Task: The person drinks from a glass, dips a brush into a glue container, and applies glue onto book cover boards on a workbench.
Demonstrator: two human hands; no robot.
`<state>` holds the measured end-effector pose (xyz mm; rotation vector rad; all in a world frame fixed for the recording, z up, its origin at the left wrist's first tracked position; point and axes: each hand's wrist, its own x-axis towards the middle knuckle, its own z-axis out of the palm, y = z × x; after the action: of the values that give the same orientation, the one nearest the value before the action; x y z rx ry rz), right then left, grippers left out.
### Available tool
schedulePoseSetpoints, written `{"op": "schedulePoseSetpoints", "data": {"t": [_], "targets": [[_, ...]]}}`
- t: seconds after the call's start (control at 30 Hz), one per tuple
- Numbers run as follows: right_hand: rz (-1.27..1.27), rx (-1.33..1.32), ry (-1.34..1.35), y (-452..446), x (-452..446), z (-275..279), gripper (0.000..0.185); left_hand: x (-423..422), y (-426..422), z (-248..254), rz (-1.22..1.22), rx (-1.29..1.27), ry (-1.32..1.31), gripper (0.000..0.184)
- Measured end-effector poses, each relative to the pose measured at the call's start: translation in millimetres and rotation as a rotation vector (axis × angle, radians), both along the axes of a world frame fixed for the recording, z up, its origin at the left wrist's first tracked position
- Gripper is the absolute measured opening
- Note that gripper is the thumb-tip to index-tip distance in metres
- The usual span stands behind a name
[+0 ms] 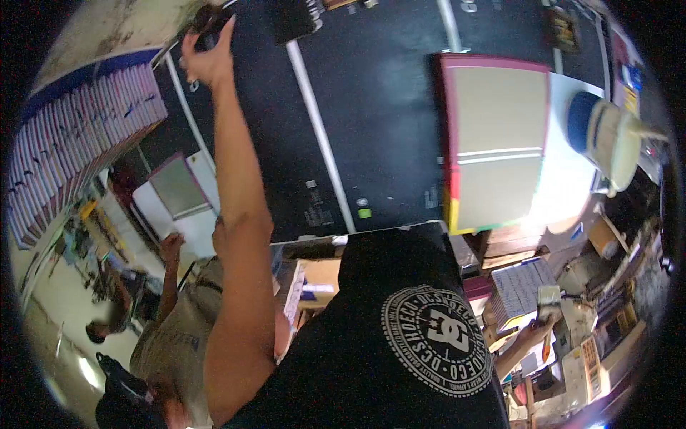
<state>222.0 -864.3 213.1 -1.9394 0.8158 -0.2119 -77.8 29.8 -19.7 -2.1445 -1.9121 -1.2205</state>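
Note:
My left hand [209, 63] reaches far forward at the top left, its thumb and fingers curved round something dark [211, 20] that I cannot make out. At the lower right, beside my body, my right hand [536, 334] is closed on a wide brush [549, 297], bristle end up. Between them lies the dark table [386, 121] with pale strips across it. A grey board with maroon, yellow and green edges [498, 111] lies on the table's right part, over a white sheet [564, 136].
A white and blue container [604, 139] stands at the right. Stacked boards [86, 132] line the left. A co-worker [179, 329] is close on my left, one hand near another grey board [179, 187]; another person [114, 311] is farther off. A bundled stack [523, 289] sits lower right.

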Motion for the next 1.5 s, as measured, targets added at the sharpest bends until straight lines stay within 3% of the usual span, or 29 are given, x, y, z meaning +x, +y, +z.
{"op": "schedulePoseSetpoints", "data": {"t": [0.07, 0.1, 0.13, 0.2, 0.23, 0.27, 0.33, 0.47, 0.53, 0.6, 0.67, 0.73, 0.77, 0.83, 0.9, 0.93, 1.03, 1.13, 1.27, 1.37, 1.4, 1.47, 1.5], "targets": [[0.116, 0.192, 0.069, -30, 27, 9, 0.035, -12, -7, 6, -0.184, 0.071, -0.253, 0.059], [0.172, 0.289, 0.059, -30, 50, 18, 0.034, -5, -34, 36, -0.131, 0.028, -0.212, 0.055], [0.236, 0.231, -0.064, 48, 63, 31, 0.035, -14, -44, 43, -0.163, 0.118, -0.144, 0.052], [0.238, 0.454, -0.154, 87, 104, 60, 0.033, -57, -50, 19, -0.081, 0.236, -0.092, 0.061], [0.264, 0.531, -0.176, 114, 127, 79, 0.034, -38, -87, 60, 0.103, -0.009, -0.139, 0.069], [0.578, 0.668, -0.173, 86, 160, 74, 0.034, -46, -110, 73, 0.145, -0.087, -0.123, 0.077], [0.551, 0.548, -0.249, 143, 199, 100, 0.035, -60, -148, 76, 0.052, -0.057, -0.409, 0.078], [0.912, 0.423, -0.298, 184, 288, 113, 0.037, -58, -261, 117, 0.183, -0.103, -0.182, 0.073], [1.146, 0.211, -0.415, 207, 324, 105, 0.035, -70, -318, 104, 0.051, -0.131, -0.300, 0.068], [1.265, -0.179, -0.453, 238, 346, 93, 0.034, -61, -391, 114, 0.071, -0.217, -0.268, 0.063], [1.431, -0.037, -0.484, 271, 371, 49, 0.033, -79, -452, 86, 0.042, -0.266, -0.294, 0.065], [1.553, -0.250, -0.550, 294, 373, 28, 0.036, -83, -519, 79, 0.154, -0.408, -0.208, 0.066], [1.568, -0.332, -0.479, 303, 366, 24, 0.037, -106, -551, 50, 0.099, -0.314, -0.124, 0.065], [1.594, -0.499, -0.426, 314, 364, 6, 0.037, -109, -606, 45, 0.304, -0.511, -0.022, 0.053], [1.646, -0.453, -0.434, 317, 358, -4, 0.037, -107, -650, 41, 0.464, -0.729, 0.094, 0.047], [1.698, -0.370, -0.470, 313, 354, -6, 0.038, -107, -657, 39, 0.486, -0.797, 0.098, 0.046], [1.730, -0.603, -0.252, 317, 372, 10, 0.039, -105, -668, 31, 0.427, -0.955, 0.022, 0.045], [1.696, -0.486, -0.096, 326, 393, 50, 0.044, -103, -666, 26, 0.321, -1.027, -0.076, 0.043], [1.699, -0.353, -0.344, 328, 388, 94, 0.050, -103, -662, 20, 0.203, -1.062, -0.161, 0.040], [1.628, -0.309, -0.298, 341, 395, 72, 0.059, -103, -656, 17, 0.094, -1.061, -0.246, 0.039], [1.645, -0.437, -0.301, 347, 398, 60, 0.059, -103, -655, 14, 0.048, -1.053, -0.280, 0.038], [1.843, -0.655, -0.357, 355, 398, 51, 0.061, -108, -647, -1, -0.117, -0.969, -0.431, 0.037], [1.878, -0.620, -0.332, 356, 393, 51, 0.061, -111, -642, -14, -0.250, -0.894, -0.550, 0.036]]}}
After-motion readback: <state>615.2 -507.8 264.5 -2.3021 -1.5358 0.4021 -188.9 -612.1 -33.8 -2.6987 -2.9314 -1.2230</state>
